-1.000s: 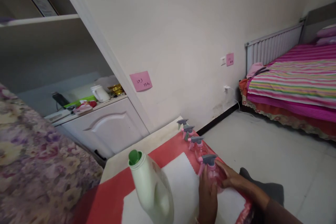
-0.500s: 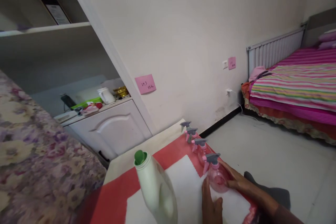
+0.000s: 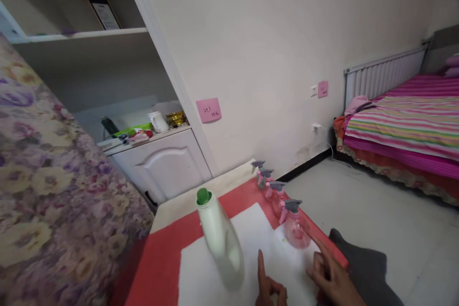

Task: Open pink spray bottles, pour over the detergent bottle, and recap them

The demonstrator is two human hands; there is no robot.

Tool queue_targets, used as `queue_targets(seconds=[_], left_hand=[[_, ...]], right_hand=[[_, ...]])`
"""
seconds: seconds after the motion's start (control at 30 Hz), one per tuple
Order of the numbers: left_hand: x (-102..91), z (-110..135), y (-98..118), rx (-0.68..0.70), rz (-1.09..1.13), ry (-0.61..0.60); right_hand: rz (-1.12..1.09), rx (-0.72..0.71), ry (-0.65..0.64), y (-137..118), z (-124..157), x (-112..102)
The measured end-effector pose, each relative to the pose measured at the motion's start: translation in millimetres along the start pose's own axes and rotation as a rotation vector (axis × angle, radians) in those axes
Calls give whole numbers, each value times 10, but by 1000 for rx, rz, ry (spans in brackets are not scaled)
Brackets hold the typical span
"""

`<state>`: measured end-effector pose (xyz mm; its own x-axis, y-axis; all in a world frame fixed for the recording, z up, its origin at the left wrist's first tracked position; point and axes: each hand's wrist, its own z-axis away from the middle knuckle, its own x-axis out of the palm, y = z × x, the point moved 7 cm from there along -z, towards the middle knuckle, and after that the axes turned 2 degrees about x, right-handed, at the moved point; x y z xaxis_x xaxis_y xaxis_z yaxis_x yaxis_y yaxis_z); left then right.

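My left hand (image 3: pixel 269 286) sits low over the white cloth (image 3: pixel 263 248), one finger sticking up and the others curled, holding nothing I can see. My right hand (image 3: pixel 332 277) hovers just right of it, index finger stretched toward the nearest pink spray bottle (image 3: pixel 294 227) with a grey trigger, a small gap between them. Behind that bottle stands a row of more pink spray bottles (image 3: pixel 274 193). A tall white detergent bottle (image 3: pixel 220 241) with a green open spout stands left of my left hand.
The small table has a red mat (image 3: pixel 161 263) under the white cloth. A flowered fabric (image 3: pixel 53 177) fills the left. A white cabinet (image 3: pixel 161 162) with clutter stands behind. A striped bed (image 3: pixel 405 124) and radiator (image 3: pixel 383 71) are at right. A dark cloth (image 3: pixel 366 263) lies on the floor.
Both hands let go of the nearest pink spray bottle and drew back toward me. The bottle now stands free on the white cloth. The view shifted left.
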<state>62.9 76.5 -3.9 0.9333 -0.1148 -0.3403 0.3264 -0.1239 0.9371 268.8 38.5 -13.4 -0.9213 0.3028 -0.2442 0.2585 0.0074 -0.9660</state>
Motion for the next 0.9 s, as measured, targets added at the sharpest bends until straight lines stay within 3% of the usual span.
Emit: queue_targets(seconds=[0.13, 0.3, 0.47, 0.9], left_hand=[[-316, 121, 463, 162, -57, 142], [-664, 257, 992, 222, -177, 219], [-824, 329, 1169, 188, -253, 241], [-853, 292, 1120, 186, -230, 264]], right_hand=[[71, -146, -131, -764, 78, 313], [123, -278, -144, -1365, 40, 300], [167, -309, -115, -1492, 60, 217], [140, -325, -104, -1456, 25, 169]])
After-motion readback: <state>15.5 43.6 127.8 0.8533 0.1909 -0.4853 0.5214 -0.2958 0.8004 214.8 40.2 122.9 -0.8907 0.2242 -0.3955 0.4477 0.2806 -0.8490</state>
